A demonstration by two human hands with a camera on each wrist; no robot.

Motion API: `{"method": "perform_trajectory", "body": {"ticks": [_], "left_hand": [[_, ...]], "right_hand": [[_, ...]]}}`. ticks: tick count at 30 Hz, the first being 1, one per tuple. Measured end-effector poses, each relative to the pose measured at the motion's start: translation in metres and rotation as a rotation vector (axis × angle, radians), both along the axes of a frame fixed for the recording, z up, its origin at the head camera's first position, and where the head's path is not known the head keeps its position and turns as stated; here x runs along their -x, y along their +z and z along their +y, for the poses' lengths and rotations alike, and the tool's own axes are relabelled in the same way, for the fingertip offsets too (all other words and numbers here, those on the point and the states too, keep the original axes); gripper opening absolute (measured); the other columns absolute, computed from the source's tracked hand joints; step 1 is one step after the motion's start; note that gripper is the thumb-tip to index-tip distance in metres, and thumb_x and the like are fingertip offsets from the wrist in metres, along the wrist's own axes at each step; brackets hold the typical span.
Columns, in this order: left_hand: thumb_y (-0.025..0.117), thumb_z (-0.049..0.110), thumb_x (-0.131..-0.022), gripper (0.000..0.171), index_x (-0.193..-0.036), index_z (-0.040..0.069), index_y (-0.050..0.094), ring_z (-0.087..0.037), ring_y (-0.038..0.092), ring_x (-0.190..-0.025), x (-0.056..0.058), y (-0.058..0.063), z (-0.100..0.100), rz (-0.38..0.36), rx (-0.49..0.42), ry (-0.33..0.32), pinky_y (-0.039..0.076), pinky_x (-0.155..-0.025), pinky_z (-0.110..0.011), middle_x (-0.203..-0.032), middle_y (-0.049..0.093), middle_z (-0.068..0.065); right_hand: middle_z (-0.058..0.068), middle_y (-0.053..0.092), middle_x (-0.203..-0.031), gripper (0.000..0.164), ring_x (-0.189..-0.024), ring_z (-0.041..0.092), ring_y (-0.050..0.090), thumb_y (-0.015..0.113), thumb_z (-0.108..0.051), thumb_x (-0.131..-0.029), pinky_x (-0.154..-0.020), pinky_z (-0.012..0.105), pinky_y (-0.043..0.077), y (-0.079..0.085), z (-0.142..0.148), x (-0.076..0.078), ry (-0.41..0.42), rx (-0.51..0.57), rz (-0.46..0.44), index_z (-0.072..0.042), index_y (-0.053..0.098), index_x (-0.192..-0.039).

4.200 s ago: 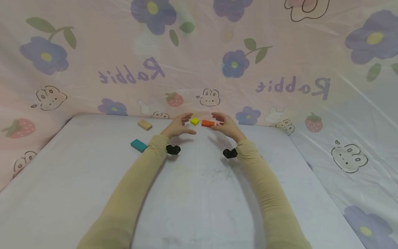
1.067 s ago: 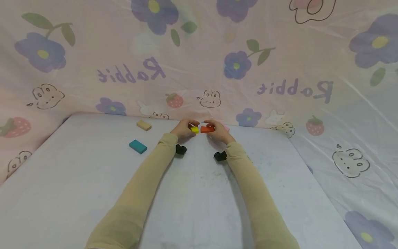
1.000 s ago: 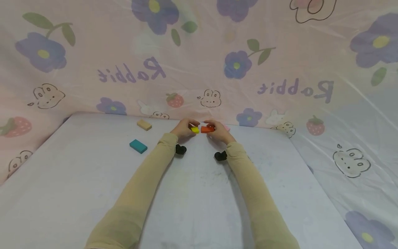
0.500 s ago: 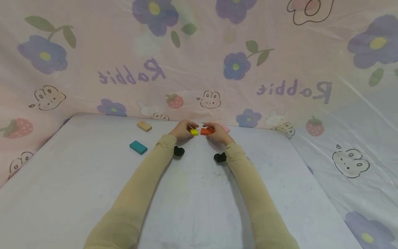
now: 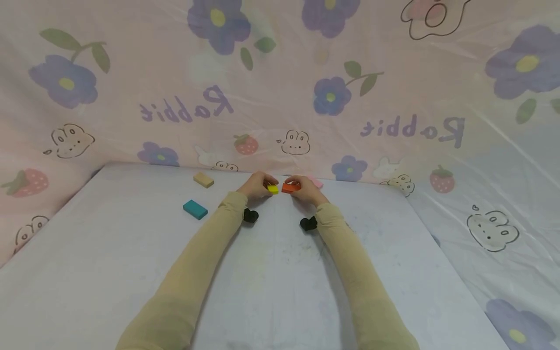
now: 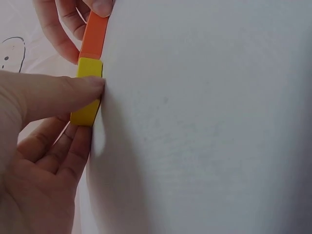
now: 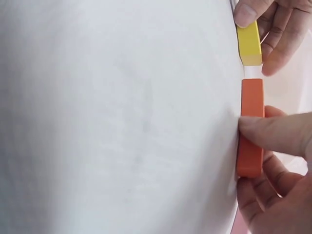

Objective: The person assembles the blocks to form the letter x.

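My left hand pinches a yellow block, its thumb across the near face and its fingers behind. An orange block is held the same way by my right hand, thumb against its side. The two blocks stand end to end at the far part of the white table, with a small gap between them in the right wrist view. Both are right at the table surface. Part of each block is hidden behind the fingers.
A natural wood block and a teal block lie to the left on the table. Something pink shows just behind my right hand. A printed curtain rises at the table's back edge.
From open around the blocks, my hands have closed in and gripped the yellow and orange ones. These have come slightly nearer to me. In the last second little has moved.
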State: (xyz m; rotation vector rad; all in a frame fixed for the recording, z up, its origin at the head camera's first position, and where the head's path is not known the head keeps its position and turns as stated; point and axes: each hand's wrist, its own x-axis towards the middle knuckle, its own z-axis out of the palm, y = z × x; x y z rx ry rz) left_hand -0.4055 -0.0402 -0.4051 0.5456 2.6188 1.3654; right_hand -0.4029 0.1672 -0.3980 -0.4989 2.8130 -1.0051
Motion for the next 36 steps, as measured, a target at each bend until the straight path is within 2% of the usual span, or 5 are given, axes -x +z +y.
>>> {"method": "perform_trajectory", "body": {"ticks": [10,21,27,32,36], "left_hand": [[0.072,-0.005,-0.079,0.041,-0.119,0.002,0.066,-0.022,0.056,-0.1,-0.004,-0.002,-0.008,0.067,-0.007,-0.039,0.045,-0.093,-0.031,-0.115,0.064,-0.008],[0.075,-0.003,-0.078,0.045,-0.121,0.0,0.064,-0.023,0.055,-0.103,-0.01,0.003,-0.015,0.063,-0.033,-0.062,0.045,-0.093,-0.033,-0.118,0.063,-0.009],[0.077,-0.001,-0.077,0.043,-0.118,-0.001,0.066,-0.022,0.056,-0.103,-0.016,0.007,-0.018,0.097,-0.087,-0.106,0.044,-0.095,-0.032,-0.116,0.065,-0.008],[0.072,-0.004,-0.077,0.039,-0.116,-0.001,0.066,-0.022,0.056,-0.102,-0.02,0.009,-0.018,0.171,-0.109,-0.16,0.045,-0.094,-0.032,-0.114,0.066,-0.008],[0.072,-0.006,-0.078,0.039,-0.116,-0.003,0.065,-0.026,0.056,-0.105,-0.022,0.014,-0.017,0.18,-0.113,-0.182,0.045,-0.096,-0.036,-0.116,0.064,-0.012]], "right_hand": [[0.014,0.054,-0.123,0.039,-0.106,0.029,0.05,0.063,-0.003,-0.089,-0.097,0.042,0.04,0.003,0.003,-0.005,-0.007,-0.02,-0.014,-0.011,0.056,-0.126],[0.017,0.054,-0.122,0.043,-0.109,0.03,0.049,0.062,0.003,-0.085,-0.097,0.043,0.041,0.017,0.007,-0.012,0.01,-0.017,0.02,-0.008,0.055,-0.127],[0.017,0.053,-0.123,0.041,-0.11,0.031,0.049,0.062,-0.001,-0.087,-0.095,0.042,0.043,0.022,0.008,-0.018,0.032,-0.021,0.035,-0.008,0.054,-0.126],[0.018,0.054,-0.121,0.041,-0.11,0.032,0.049,0.063,0.0,-0.087,-0.097,0.043,0.041,0.027,0.01,-0.022,0.06,-0.01,0.057,-0.007,0.053,-0.127],[0.018,0.054,-0.12,0.042,-0.108,0.032,0.05,0.065,0.0,-0.087,-0.097,0.043,0.041,0.031,0.011,-0.023,0.076,0.01,0.073,-0.007,0.053,-0.126]]}}
